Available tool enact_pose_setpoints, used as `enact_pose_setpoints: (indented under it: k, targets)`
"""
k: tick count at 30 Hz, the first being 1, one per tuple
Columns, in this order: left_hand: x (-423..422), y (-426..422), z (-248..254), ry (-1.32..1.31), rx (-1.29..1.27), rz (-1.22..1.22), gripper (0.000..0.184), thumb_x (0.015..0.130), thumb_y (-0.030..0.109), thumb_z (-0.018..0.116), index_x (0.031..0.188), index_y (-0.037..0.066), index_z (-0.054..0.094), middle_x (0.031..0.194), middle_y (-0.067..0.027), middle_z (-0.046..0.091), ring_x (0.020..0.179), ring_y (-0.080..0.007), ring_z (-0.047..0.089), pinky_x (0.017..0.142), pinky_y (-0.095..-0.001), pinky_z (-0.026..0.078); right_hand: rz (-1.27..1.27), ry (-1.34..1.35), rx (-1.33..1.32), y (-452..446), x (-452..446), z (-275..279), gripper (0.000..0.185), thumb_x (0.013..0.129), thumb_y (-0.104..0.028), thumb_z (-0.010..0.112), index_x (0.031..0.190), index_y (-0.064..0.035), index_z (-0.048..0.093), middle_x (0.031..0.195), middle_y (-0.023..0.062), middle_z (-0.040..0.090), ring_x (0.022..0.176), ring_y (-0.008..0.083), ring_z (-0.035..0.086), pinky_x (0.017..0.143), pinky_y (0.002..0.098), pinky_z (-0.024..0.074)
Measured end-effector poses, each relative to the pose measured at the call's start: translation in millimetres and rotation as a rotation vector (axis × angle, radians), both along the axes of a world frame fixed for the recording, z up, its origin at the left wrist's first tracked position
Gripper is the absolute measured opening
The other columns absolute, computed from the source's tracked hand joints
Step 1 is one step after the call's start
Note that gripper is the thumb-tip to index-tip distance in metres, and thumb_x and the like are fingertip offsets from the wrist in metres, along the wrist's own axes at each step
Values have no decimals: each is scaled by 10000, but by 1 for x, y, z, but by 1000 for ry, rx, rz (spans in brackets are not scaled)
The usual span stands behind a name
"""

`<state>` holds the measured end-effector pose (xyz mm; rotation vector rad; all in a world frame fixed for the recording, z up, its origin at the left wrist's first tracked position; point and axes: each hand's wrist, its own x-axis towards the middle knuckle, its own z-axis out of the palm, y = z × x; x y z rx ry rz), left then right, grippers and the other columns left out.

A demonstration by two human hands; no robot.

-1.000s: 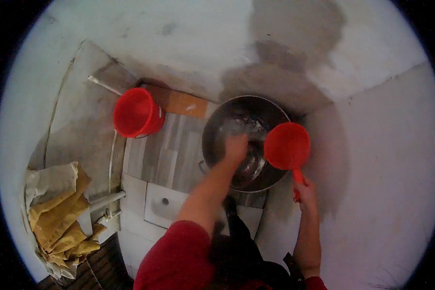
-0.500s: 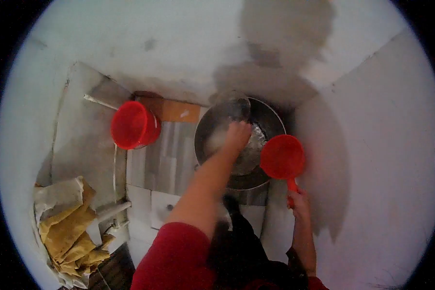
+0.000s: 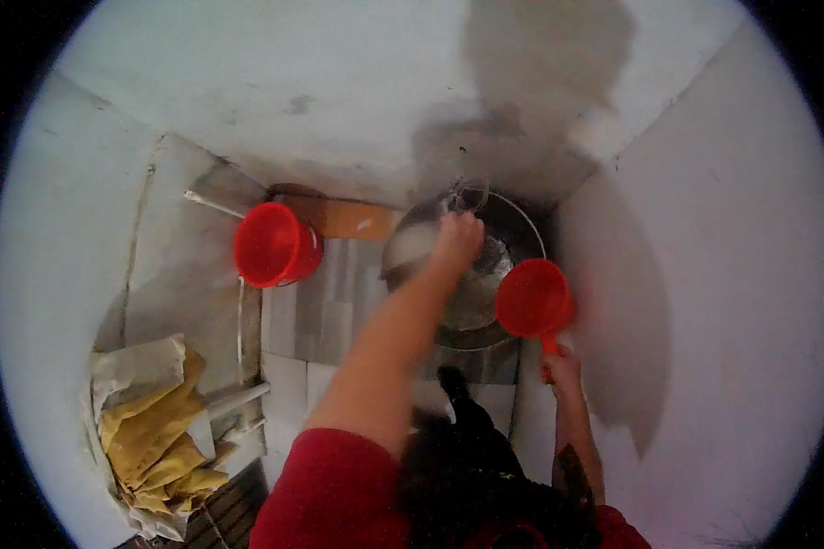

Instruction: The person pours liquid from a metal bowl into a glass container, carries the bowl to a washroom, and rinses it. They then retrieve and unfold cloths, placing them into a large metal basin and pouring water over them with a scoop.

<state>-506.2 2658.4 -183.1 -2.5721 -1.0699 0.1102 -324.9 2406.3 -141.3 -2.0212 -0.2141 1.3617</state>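
Observation:
My right hand (image 3: 564, 368) grips the handle of a red dipper (image 3: 533, 297), whose round bowl is beside the right rim of a large dark round basin (image 3: 395, 265). My left hand (image 3: 460, 236) is closed above the basin's far half. Near its fingers is a blurred, see-through roundish thing (image 3: 471, 194); I cannot make out what it is or exactly how it is held. Inside the basin, pale, shiny contents (image 3: 479, 306) look like water. My left forearm covers part of the basin.
A red bucket (image 3: 270, 245) stands left of the basin, near an orange-brown board (image 3: 357, 220) along the wall. Crumpled yellow-brown sheeting (image 3: 151, 435) lies at lower left, near white pipes (image 3: 238, 400). White walls rise behind and to the right (image 3: 723, 302).
My left hand has moved slightly up and toward the basin's far rim, with the blurred thing near it. The view has shifted slightly; the dipper stays by the right rim.

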Motion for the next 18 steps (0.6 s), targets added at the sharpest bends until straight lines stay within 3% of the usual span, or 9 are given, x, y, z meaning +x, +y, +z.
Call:
enact_pose_setpoints:
  k: [3, 10, 13, 16, 18]
  targets:
    - [-11, -2, 60, 58, -155, -18, 76, 768, 188, 529, 827, 156, 564, 800, -18, 533, 755, -172, 537, 615, -351, 404, -22, 30, 16, -3, -1, -2, 271, 695, -53, 595, 953, 15, 547, 616, 68, 520, 422, 151, 474, 343, 270, 359]
    - [-45, -8, 81, -189, -94, 83, 120, 781, 160, 520, 897, 131, 514, 801, -40, 536, 743, -196, 567, 612, -341, 422, -117, 212, 68, -10, 3, -4, 331, 689, -51, 593, 1004, 17, 517, 625, 87, 527, 424, 157, 476, 340, 277, 362]
    - [-58, -8, 57, -458, -317, 304, 200, 751, 145, 556, 948, 112, 571, 950, -69, 564, 942, -278, 553, 745, -398, 462, -102, 172, 58, -11, 0, -8, 304, 684, -47, 582, 980, 7, 534, 631, 85, 536, 421, 154, 474, 341, 273, 358]
    - [-83, -20, 51, -656, -176, 482, 198, 754, 107, 539, 943, 59, 509, 886, -117, 563, 840, -307, 571, 722, -423, 436, -19, 45, 129, -11, -9, -8, 273, 680, -48, 573, 948, -3, 550, 635, 76, 543, 416, 149, 475, 340, 269, 352]
    - [-102, -26, 54, -1046, -110, 710, 240, 729, 98, 555, 959, 37, 528, 948, -152, 574, 878, -343, 559, 762, -426, 431, 55, -58, 114, -8, -15, -14, 265, 679, -46, 567, 943, -17, 557, 635, 69, 544, 426, 142, 482, 354, 272, 362]
